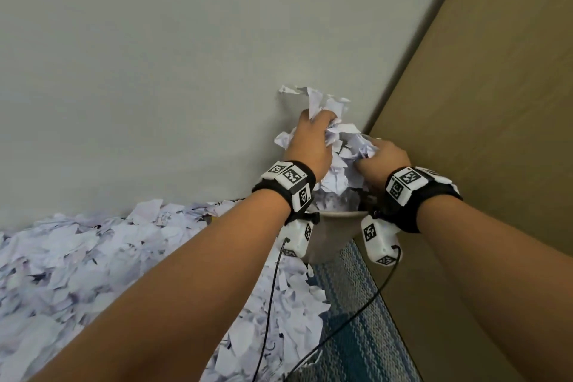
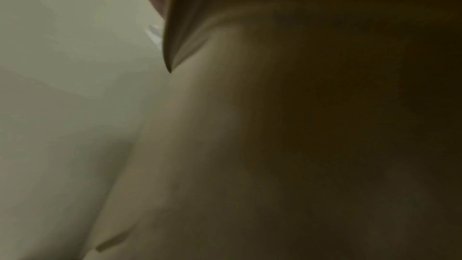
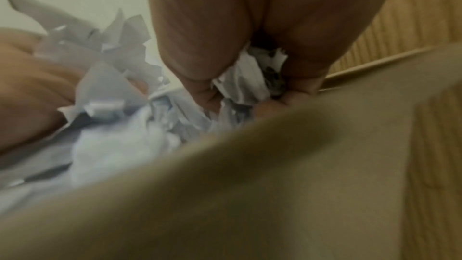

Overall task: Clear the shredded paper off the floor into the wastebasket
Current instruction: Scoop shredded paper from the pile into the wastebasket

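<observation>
Both hands hold one crumpled bundle of shredded paper (image 1: 341, 146) between them, just above the beige wastebasket (image 1: 328, 242) in the corner. My left hand (image 1: 311, 136) grips the bundle's left side with curled fingers. My right hand (image 1: 383, 155) grips its right side. The basket holds more scraps (image 1: 338, 198) up near its rim. In the right wrist view my right hand (image 3: 250, 90) pinches paper (image 3: 247, 80) over the blurred basket rim (image 3: 287, 165), with the left hand (image 3: 32, 90) opposite. The left wrist view is dark and blurred; only a sliver of paper (image 2: 153, 34) shows.
A thick pile of shredded paper (image 1: 93, 263) covers the floor left of the basket, along the grey wall (image 1: 155, 71). A wooden panel (image 1: 483, 108) stands close on the right. Blue striped carpet (image 1: 356, 313) shows below the basket. Sensor cables (image 1: 269, 304) hang from both wrists.
</observation>
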The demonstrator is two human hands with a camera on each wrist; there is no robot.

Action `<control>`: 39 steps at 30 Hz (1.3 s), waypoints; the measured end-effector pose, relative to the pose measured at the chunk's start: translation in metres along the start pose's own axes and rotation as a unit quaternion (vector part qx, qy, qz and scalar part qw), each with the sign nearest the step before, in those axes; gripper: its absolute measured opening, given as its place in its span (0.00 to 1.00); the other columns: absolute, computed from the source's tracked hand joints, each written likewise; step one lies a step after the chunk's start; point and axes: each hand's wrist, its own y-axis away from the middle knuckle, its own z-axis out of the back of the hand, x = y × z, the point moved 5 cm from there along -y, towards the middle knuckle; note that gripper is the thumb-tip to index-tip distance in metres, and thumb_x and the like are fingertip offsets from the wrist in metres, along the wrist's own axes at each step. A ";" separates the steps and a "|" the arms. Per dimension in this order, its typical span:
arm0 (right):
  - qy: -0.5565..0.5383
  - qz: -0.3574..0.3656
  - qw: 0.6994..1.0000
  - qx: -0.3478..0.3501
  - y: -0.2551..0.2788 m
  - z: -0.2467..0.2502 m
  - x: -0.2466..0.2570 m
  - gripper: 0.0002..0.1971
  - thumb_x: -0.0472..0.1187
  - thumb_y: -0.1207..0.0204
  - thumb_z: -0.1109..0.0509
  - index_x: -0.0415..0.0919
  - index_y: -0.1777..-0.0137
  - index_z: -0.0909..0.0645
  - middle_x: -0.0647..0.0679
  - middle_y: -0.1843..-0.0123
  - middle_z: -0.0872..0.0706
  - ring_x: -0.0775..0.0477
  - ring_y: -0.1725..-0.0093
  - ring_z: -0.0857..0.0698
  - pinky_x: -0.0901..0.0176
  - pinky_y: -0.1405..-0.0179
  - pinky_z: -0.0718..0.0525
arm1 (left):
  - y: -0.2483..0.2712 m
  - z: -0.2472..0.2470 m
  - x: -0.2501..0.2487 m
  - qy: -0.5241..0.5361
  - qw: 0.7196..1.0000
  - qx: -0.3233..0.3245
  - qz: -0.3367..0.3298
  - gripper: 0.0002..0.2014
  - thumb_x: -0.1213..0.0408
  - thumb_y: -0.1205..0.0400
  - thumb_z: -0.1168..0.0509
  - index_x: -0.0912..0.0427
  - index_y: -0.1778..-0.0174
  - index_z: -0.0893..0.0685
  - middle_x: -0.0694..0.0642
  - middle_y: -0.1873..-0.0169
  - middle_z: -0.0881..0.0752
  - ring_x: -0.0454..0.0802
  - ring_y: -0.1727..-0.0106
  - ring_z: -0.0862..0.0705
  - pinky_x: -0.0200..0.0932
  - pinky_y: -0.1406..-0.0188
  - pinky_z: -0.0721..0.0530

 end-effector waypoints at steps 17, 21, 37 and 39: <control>-0.002 0.046 0.995 0.094 0.001 -0.016 0.007 0.24 0.35 0.27 0.30 0.49 0.31 0.22 0.46 0.38 0.15 0.40 0.42 0.15 0.57 0.48 0.19 | 0.004 -0.015 -0.013 -0.028 0.989 0.140 -0.032 0.35 0.55 0.26 0.30 0.42 0.22 0.35 0.53 0.33 0.20 0.53 0.35 0.20 0.54 0.37 0.19; 0.038 0.044 0.994 0.092 0.001 -0.017 0.009 0.18 0.40 0.26 0.35 0.49 0.36 0.19 0.44 0.42 0.13 0.39 0.45 0.15 0.57 0.55 0.22 | 0.002 -0.008 -0.021 -0.062 0.992 0.104 -0.047 0.27 0.49 0.23 0.33 0.43 0.26 0.27 0.53 0.39 0.14 0.53 0.38 0.17 0.48 0.38 0.19; 0.115 -0.034 0.992 0.046 0.004 -0.008 0.003 0.14 0.46 0.27 0.34 0.37 0.50 0.16 0.36 0.49 0.13 0.35 0.54 0.15 0.56 0.60 0.21 | 0.002 0.011 0.024 -0.286 0.951 0.120 -0.006 0.23 0.58 0.20 0.41 0.52 0.26 0.25 0.54 0.21 0.35 0.54 0.21 0.39 0.58 0.28 0.38; 0.109 -0.025 0.992 0.050 0.004 -0.007 0.004 0.15 0.46 0.25 0.34 0.36 0.47 0.16 0.36 0.47 0.13 0.35 0.50 0.15 0.56 0.58 0.20 | 0.006 0.003 0.028 -0.302 0.939 0.166 -0.006 0.24 0.57 0.19 0.43 0.52 0.25 0.27 0.53 0.19 0.38 0.52 0.19 0.42 0.59 0.29 0.41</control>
